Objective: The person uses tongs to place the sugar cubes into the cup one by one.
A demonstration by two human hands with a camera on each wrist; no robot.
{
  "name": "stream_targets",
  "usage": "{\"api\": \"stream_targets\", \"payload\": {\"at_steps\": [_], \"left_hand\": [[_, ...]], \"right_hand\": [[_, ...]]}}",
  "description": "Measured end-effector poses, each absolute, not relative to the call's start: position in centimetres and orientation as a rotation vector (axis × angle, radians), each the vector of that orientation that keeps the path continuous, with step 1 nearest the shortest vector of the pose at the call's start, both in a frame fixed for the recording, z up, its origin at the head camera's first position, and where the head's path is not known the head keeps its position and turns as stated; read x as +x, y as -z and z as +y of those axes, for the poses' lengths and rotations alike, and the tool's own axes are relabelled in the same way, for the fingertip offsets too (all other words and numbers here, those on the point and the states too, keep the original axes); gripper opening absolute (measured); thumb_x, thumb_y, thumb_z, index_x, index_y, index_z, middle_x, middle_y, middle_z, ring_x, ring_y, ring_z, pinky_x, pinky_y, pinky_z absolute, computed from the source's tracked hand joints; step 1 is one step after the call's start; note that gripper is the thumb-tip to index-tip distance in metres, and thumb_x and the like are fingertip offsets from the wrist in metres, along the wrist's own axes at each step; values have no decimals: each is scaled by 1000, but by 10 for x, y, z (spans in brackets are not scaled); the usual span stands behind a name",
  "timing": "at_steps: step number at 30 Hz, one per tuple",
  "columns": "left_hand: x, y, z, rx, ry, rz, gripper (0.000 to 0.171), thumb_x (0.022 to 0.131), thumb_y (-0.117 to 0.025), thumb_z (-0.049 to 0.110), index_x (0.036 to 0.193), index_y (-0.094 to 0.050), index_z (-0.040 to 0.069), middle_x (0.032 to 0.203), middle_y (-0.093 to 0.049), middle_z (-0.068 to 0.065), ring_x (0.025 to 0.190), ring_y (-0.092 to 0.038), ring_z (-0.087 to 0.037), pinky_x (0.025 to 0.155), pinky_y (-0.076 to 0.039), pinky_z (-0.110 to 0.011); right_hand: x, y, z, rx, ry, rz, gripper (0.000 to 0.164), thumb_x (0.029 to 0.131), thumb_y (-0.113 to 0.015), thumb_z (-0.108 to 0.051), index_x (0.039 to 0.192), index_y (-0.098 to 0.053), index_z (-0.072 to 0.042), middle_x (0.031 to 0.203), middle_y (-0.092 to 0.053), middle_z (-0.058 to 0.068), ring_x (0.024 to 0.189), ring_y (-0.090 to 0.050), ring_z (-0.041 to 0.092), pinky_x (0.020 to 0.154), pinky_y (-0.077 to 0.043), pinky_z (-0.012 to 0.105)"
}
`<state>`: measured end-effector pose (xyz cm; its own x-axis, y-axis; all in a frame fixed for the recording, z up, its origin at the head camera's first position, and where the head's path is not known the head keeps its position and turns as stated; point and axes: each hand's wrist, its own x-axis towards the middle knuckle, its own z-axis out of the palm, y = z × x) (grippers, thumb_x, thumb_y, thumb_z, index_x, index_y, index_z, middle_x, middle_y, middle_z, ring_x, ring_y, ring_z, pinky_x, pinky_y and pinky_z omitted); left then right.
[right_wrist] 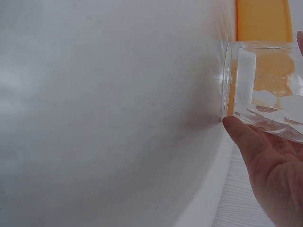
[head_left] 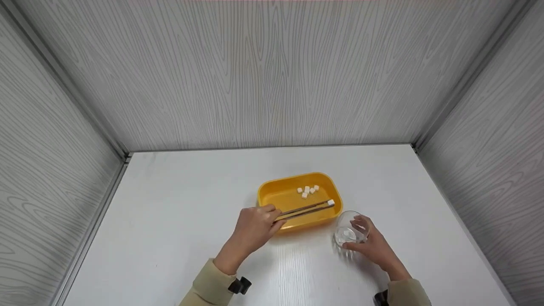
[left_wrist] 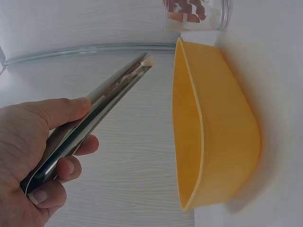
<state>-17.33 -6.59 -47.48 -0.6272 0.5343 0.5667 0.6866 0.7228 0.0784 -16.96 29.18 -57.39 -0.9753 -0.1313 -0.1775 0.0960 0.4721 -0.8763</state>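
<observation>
Left grip clasps metal tongs pinching a white cube, likely light, best squeezed across flat faces, above the yellow tray; right grip holds a nearby glass, probably slippery and breakable, by its sides.

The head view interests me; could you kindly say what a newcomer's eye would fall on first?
Probably the bright yellow tray on the white table, with small white cubes inside. Above it, the left hand holds tongs with a single cube at their tips. Near the tray's right end, the right hand holds a clear glass.
</observation>
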Motion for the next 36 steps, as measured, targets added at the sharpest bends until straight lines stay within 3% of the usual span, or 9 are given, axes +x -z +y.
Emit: {"api": "stream_targets", "payload": {"at_steps": [7,18,30,36], "left_hand": [[-166,476,-48,-1009,390,-2370,19,87,-76,28,79,-71,12,72,-59,4,53,-54,-10,47,-42,-21],[-161,477,-35,-1081,392,-2411,19,90,-73,32,80,-70,15,73,-60,5,55,-56,-8,50,-44,-21],[-167,480,-49,-974,477,-2377,24,84,-78,31,91,-75,8,77,-63,1,54,-55,-10,48,-46,-22],[-171,481,-60,-908,522,-2394,26,83,-80,29,93,-75,5,79,-65,-1,54,-56,-11,49,-47,-22]], "right_hand": [[-170,573,291,-41,1479,2524,96,73,-88,-29,146,-29,-8,146,-44,20,138,-34,38,110,-22,59],[-170,574,292,-17,1505,2498,97,72,-89,-26,146,-30,-7,148,-41,20,138,-35,37,108,-26,59],[-165,565,289,-56,1545,2472,92,76,-86,-22,146,-28,-7,149,-38,22,139,-33,38,106,-32,58],[-168,573,292,-46,1515,2493,94,74,-88,-27,146,-30,-9,148,-39,20,140,-33,37,108,-27,59]]}}
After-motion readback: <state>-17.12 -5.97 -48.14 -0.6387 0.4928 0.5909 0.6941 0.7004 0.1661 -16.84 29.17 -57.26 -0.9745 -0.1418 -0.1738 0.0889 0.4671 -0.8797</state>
